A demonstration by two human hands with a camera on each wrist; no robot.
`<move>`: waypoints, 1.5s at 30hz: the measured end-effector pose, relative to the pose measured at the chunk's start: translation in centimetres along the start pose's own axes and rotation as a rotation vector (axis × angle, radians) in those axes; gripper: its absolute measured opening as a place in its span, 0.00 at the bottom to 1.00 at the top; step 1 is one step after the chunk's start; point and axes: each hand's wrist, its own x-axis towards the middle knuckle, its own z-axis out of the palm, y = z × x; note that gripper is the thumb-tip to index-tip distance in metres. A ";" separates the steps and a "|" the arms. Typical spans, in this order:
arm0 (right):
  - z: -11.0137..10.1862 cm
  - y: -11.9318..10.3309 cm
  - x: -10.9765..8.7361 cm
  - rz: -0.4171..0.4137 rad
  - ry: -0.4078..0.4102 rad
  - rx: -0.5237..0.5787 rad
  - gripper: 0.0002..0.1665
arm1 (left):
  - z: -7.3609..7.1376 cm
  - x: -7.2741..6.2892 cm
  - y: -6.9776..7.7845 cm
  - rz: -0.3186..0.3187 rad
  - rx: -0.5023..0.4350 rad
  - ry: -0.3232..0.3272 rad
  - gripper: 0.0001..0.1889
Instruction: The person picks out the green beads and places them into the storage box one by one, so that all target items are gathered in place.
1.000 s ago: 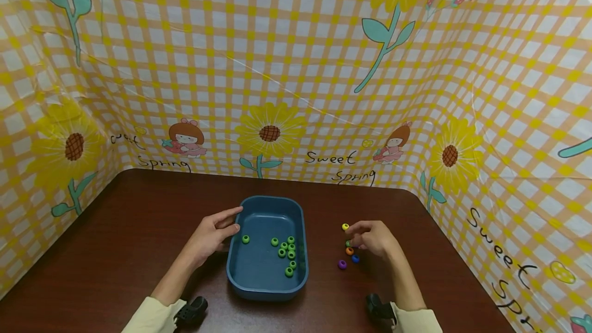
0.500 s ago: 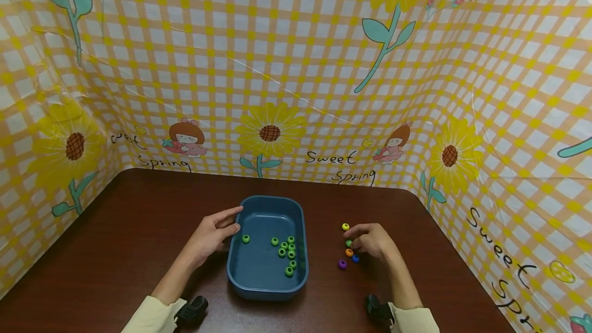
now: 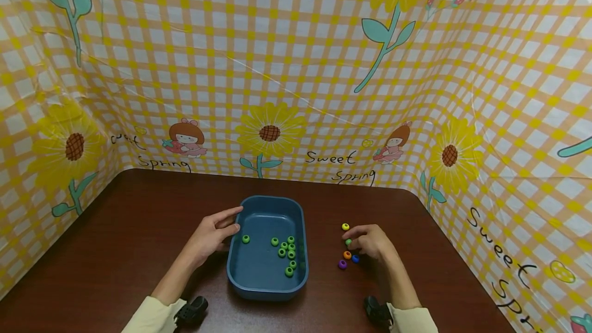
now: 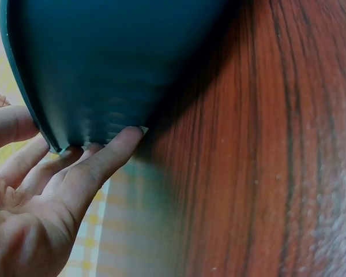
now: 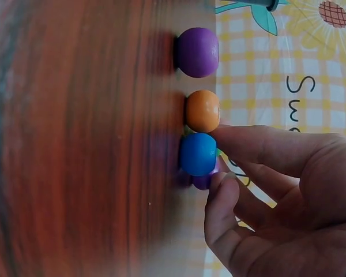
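Note:
A deep blue tray (image 3: 267,295) stands mid-table with several green beads (image 3: 291,255) scattered on its floor. My left hand (image 3: 208,236) rests at its left side, the nearly straight fingers (image 4: 98,164) touching the outer wall and the thumb at the rim. To the tray's right, my right hand (image 3: 373,240) holds a green bead (image 3: 349,242) between thumb and index finger. Just nearer lie an orange bead (image 3: 347,255), a blue bead (image 3: 355,259) and a purple bead (image 3: 342,264). The right wrist view shows another purple bead (image 5: 200,182) partly hidden behind the blue one.
A yellow bead (image 3: 345,226) lies beyond my right fingertips. The dark wooden table (image 3: 162,204) is enclosed at the back and sides by a checked sunflower cloth (image 3: 277,76). Black wrist devices (image 3: 193,310) sit at both cuffs.
My right hand has shifted slightly left and its fingers have come in around the green bead. The orange bead has slid a little left and nearer. Left hand and tray stay still.

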 end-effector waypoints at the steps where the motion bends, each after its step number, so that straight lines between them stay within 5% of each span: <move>1: 0.0 0.1 0.0 0.002 0.002 -0.003 0.12 | 0.0 0.0 0.0 -0.001 -0.001 0.000 0.28; 20: 0.0 -0.3 0.1 -0.005 0.042 0.000 0.11 | -0.1 0.0 -0.1 -0.001 -0.015 -0.007 0.28; 45: 1.2 -5.4 -1.4 -0.163 0.036 0.027 0.11 | 0.0 0.1 -0.1 0.005 -0.017 -0.007 0.28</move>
